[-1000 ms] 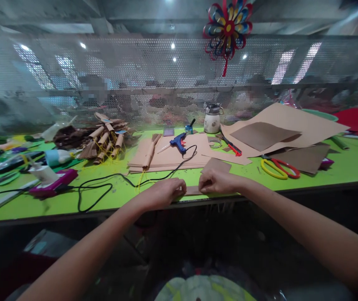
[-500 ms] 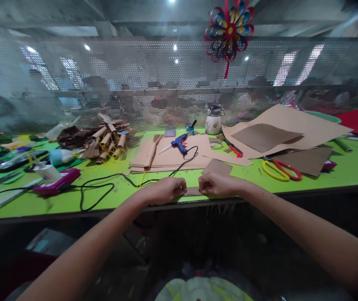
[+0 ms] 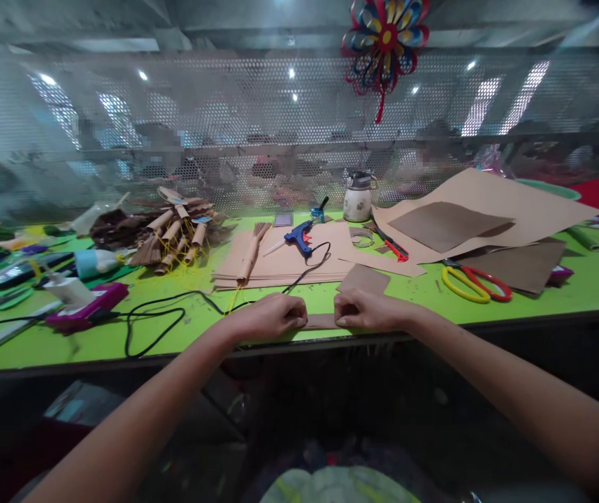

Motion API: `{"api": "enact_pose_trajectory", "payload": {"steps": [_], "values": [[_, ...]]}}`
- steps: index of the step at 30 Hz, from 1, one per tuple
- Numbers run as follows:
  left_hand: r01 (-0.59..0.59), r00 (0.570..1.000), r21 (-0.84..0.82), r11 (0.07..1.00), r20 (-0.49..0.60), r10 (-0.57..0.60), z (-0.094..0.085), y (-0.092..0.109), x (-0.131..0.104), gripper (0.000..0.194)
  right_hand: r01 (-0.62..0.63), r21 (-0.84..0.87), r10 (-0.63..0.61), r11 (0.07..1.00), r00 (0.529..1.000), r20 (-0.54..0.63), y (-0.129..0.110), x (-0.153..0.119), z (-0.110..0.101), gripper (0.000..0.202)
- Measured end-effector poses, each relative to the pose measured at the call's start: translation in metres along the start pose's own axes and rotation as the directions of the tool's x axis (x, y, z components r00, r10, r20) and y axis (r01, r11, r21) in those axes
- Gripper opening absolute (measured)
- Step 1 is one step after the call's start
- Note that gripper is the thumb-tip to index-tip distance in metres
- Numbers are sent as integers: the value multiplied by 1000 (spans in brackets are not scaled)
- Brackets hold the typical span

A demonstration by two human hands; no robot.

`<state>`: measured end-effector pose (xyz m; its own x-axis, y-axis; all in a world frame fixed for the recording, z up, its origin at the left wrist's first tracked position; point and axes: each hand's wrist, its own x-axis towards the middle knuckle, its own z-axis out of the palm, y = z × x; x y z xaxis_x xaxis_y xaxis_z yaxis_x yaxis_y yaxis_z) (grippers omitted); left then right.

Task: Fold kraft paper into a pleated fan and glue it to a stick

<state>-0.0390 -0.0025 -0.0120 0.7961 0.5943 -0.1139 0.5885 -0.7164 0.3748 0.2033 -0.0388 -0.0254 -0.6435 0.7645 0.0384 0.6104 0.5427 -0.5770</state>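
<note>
At the front edge of the green table lies a narrow strip of brown paper (image 3: 321,321). My left hand (image 3: 274,316) is closed on its left end, fingers curled down. On the right end my right hand (image 3: 365,309) is closed the same way. Only the middle of the strip shows; its ends are hidden under my fingers. Just behind my right hand is a loose square of brown paper (image 3: 365,278). Beyond my hands a blue glue gun (image 3: 299,239) rests on a stack of brown paper sheets (image 3: 330,269), beside a rolled paper bundle with a fringed end (image 3: 253,255).
Yellow-and-red-handled scissors (image 3: 467,283), a red cutter (image 3: 396,249) and large paper sheets (image 3: 456,188) lie to the right. A black cord runs from the glue gun to a magenta power strip (image 3: 87,307) at left. More paper rolls (image 3: 173,234) are heaped behind. A jar (image 3: 356,199) stands at back.
My hands have moved slightly apart along the paper strip, showing a little more of it between them. The view has shifted a little; the other things stay put.
</note>
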Motion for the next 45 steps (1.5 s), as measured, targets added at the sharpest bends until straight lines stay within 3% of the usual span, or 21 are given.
{"api": "enact_pose_trajectory", "payload": {"steps": [17, 25, 31, 36, 45], "values": [[48, 999, 81, 996, -15, -47, 2, 4, 1, 18, -5, -34, 7, 999, 998, 61, 5, 7, 1, 9], [88, 993, 84, 993, -88, -81, 6, 12, -7, 18, 6, -37, -6, 999, 1000, 5, -2, 3, 2, 13], [25, 977, 107, 994, -215, -1, 18, 13, -15, 17, 97, -75, -98, 993, 995, -11, 4, -2, 7, 14], [-47, 939, 178, 983, -329, 105, 33, 8, -16, 25, 138, -125, -151, 983, 983, -103, 2, -8, 11, 18], [-124, 944, 326, 937, -252, 213, 33, 3, -17, 34, 185, -168, -205, 968, 972, -116, 3, -15, 18, 35]]}}
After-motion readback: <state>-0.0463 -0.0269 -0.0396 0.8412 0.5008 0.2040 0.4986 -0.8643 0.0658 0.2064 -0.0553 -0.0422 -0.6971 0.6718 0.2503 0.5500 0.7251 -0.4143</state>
